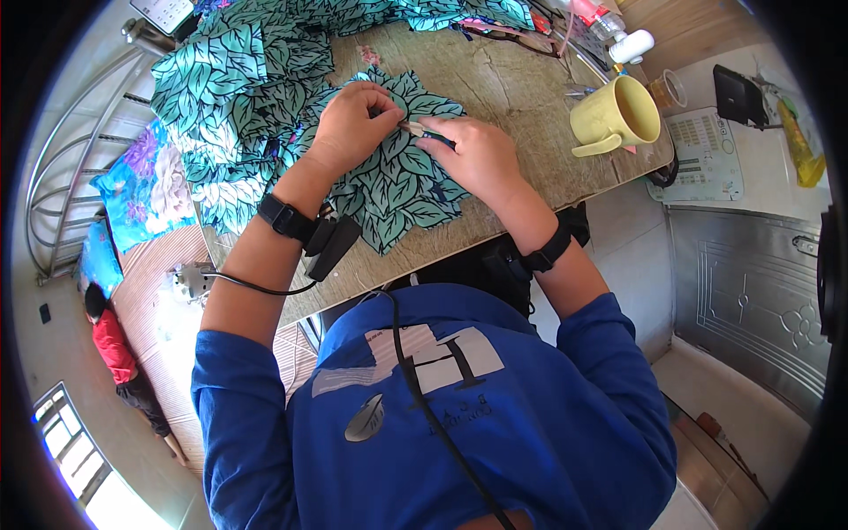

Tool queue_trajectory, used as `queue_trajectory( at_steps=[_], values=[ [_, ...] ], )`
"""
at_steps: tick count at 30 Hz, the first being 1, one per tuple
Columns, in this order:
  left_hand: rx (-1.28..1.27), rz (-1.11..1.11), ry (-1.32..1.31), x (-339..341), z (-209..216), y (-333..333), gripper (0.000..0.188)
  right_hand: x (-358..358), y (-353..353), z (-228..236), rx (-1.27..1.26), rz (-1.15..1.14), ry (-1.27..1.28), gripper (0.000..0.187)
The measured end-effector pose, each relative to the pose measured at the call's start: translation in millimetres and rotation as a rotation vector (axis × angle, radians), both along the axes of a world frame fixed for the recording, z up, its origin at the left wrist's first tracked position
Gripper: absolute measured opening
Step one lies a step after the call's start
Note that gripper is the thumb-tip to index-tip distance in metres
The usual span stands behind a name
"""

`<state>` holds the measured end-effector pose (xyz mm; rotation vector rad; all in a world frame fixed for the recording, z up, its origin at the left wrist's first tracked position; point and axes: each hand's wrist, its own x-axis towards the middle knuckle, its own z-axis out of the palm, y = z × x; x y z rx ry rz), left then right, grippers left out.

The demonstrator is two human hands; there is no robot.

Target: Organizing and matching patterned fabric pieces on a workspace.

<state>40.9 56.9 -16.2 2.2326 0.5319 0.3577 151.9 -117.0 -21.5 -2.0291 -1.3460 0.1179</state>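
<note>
Green leaf-print fabric pieces (389,190) with black outlines and jagged edges lie on the wooden table under my hands. My left hand (358,124) is closed in a pinch above them, its fingertips meeting near the middle of the pieces. What it pinches is too small to make out. Close beside it, my right hand (477,159) is closed round a slim dark tool (439,139), which points toward my left fingertips. A pale tip shows between the two hands; the tool's kind cannot be told.
More leaf-print fabric (216,97) is heaped at left and along the far edge. A yellow mug (614,115) stands at right, near a clear cup (669,89). Eyeglasses (512,40) and a pink bottle (601,18) sit at the far right. A person (115,349) in red is at far left.
</note>
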Motion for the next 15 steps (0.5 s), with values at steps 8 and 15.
queue_trajectory(
  at_steps=[8,15],
  values=[
    [-0.018,0.024,0.009,0.3,-1.2,0.1,0.024,0.5,1.0,-3.3,0.021,-0.004,-0.013,0.031],
    [-0.166,0.087,0.001,-4.3,10.7,2.9,0.017,4.6,0.2,-8.5,0.165,-0.013,0.072,0.031]
  ],
)
